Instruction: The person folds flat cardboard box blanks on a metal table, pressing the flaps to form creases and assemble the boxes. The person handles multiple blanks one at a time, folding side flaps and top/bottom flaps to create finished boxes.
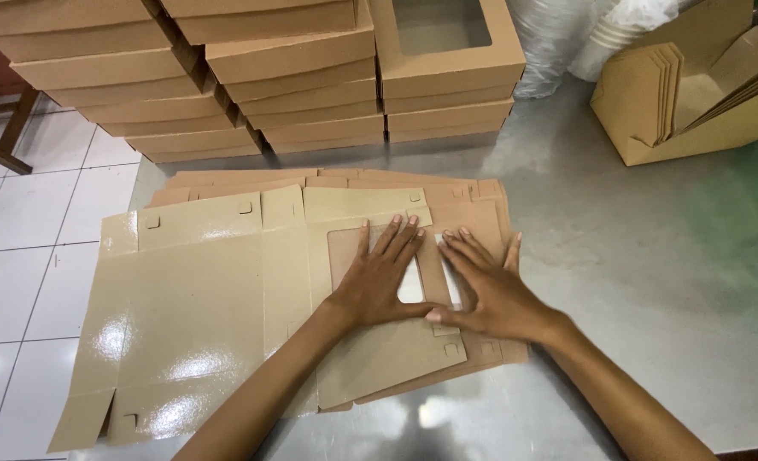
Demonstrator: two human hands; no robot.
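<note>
A flat, unfolded cardboard box blank (199,307) with a glossy tan inner face lies on top of a pile of similar blanks (481,205) on a steel table. Its right panel has a clear window. My left hand (379,277) lies flat on that window panel, fingers spread and pointing away from me. My right hand (490,290) presses flat right beside it, thumb touching the left hand's edge. Neither hand grips anything.
Stacks of assembled brown window boxes (310,85) stand at the table's far side. An open carton (695,111) with flat cardboard pieces sits at the far right. The steel table (652,273) ends at left over a white tiled floor (29,239).
</note>
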